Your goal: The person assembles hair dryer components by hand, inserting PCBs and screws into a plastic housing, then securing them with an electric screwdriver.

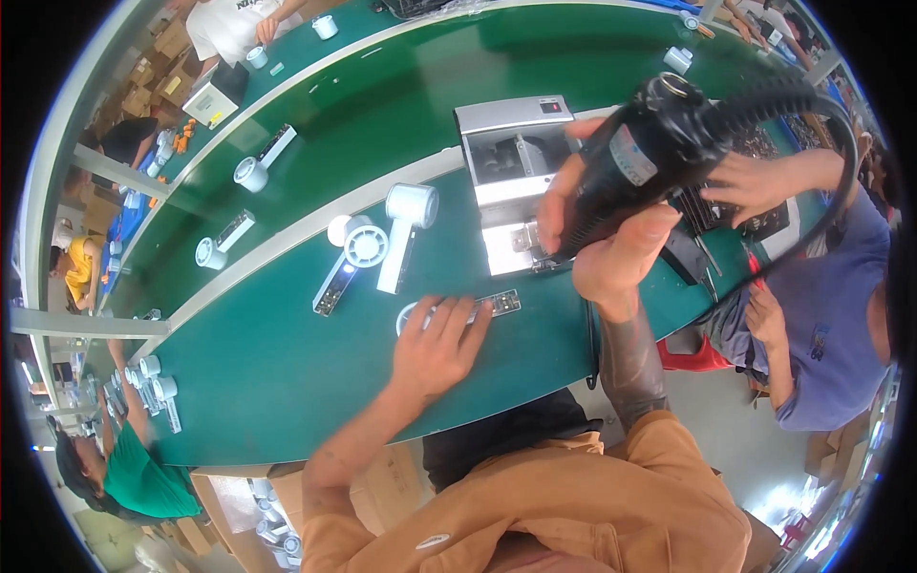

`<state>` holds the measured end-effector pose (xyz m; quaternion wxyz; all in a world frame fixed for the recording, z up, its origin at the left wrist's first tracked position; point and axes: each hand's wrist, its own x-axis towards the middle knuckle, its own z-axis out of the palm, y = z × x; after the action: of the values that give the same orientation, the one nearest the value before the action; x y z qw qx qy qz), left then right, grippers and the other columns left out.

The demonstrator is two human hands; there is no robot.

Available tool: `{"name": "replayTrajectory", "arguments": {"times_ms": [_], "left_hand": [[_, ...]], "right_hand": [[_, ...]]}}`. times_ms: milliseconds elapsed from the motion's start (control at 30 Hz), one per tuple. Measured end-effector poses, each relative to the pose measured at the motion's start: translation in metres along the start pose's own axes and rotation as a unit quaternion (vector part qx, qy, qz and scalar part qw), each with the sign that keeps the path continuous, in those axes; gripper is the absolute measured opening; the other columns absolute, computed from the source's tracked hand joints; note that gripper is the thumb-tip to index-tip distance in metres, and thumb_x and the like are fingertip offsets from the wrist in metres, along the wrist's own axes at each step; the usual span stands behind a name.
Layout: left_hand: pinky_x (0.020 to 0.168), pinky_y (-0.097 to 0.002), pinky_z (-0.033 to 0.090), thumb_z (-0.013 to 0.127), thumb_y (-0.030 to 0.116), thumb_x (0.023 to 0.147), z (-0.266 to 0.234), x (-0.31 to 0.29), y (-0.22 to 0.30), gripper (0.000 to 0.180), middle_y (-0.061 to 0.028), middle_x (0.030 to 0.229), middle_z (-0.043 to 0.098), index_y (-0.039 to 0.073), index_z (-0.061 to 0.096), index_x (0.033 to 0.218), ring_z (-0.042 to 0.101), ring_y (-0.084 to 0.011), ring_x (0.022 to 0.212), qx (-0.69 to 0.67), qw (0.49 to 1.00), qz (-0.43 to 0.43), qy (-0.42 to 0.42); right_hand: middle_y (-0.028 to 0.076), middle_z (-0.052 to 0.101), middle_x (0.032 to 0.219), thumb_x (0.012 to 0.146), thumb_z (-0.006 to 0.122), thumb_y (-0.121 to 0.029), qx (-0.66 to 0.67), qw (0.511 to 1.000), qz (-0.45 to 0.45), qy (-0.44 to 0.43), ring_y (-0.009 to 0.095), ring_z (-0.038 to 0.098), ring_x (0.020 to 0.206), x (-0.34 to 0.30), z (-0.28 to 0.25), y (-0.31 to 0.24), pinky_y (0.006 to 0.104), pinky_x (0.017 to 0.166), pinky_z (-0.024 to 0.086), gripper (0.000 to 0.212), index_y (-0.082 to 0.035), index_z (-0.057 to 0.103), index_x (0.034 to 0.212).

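Note:
My right hand [616,263] is wrapped round a black electric screwdriver [659,119], its cable curving off to the right. The driver's lower end is over the front of a silver screw feeder [497,202]; its tip is hidden. My left hand [439,349] lies over a handheld fan [504,303] flat on the green bench, fingers closed down on it. That fan's opened handle shows a circuit board; its round head is mostly covered by my fingers. Beyond the left hand are a fan with a lit board [336,285] and an upright-looking white fan [396,256].
Two more fans [251,174] lie on the green conveyor belt [334,124] behind a pale rail. At the right a co-worker's hand [764,186] reaches over a dark screw tray [707,210]. Several fans [153,377] stand at the left bench end, beside another person.

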<state>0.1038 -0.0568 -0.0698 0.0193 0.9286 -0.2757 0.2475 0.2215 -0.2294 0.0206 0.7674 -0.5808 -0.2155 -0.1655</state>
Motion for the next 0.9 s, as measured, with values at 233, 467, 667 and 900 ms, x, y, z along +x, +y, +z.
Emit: {"name": "replayTrajectory", "arguments": {"times_ms": [233,467,667,900], "left_hand": [[0.086,-0.0396,0.051,0.066,0.008,0.078,0.001,0.001,-0.001,0.034,-0.0117,0.104,0.065,0.003,0.070,0.111,0.064,-0.0227,0.090,-0.001,1.000,-0.002,0.003],[0.086,-0.0398,0.051,0.066,0.009,0.077,0.004,-0.001,0.000,0.033,-0.0113,0.104,0.065,0.003,0.071,0.109,0.064,-0.0231,0.091,0.003,0.999,0.003,0.032],[0.086,-0.0404,0.051,0.065,0.009,0.078,0.002,-0.004,0.001,0.032,-0.0120,0.104,0.065,0.004,0.071,0.108,0.064,-0.0237,0.092,-0.001,1.000,-0.003,0.031],[0.087,-0.0396,0.050,0.064,0.011,0.077,0.004,-0.002,-0.001,0.030,-0.0136,0.102,0.064,0.000,0.071,0.105,0.063,-0.0248,0.093,-0.001,1.000,0.005,0.029]], "right_hand": [[0.005,0.052,0.055,0.085,0.032,-0.088,0.005,1.000,-0.002,-0.022,0.011,0.046,0.043,-0.003,-0.003,0.004,0.0231,0.041,0.033,0.099,0.006,0.048,0.115],[0.007,0.051,0.059,0.085,0.030,-0.088,0.012,0.993,0.078,-0.091,0.013,0.047,0.043,-0.012,-0.020,-0.003,0.0265,0.042,0.038,0.099,0.003,0.044,0.120],[0.007,0.051,0.056,0.079,0.031,-0.093,0.109,0.974,0.129,-0.153,0.015,0.047,0.043,-0.026,-0.004,-0.004,0.0275,0.043,0.039,0.104,0.000,0.041,0.122],[0.005,0.053,0.055,0.083,0.034,-0.089,0.054,0.975,0.141,-0.160,0.012,0.048,0.043,-0.026,0.005,0.011,0.0249,0.044,0.038,0.102,0.005,0.044,0.122]]}}
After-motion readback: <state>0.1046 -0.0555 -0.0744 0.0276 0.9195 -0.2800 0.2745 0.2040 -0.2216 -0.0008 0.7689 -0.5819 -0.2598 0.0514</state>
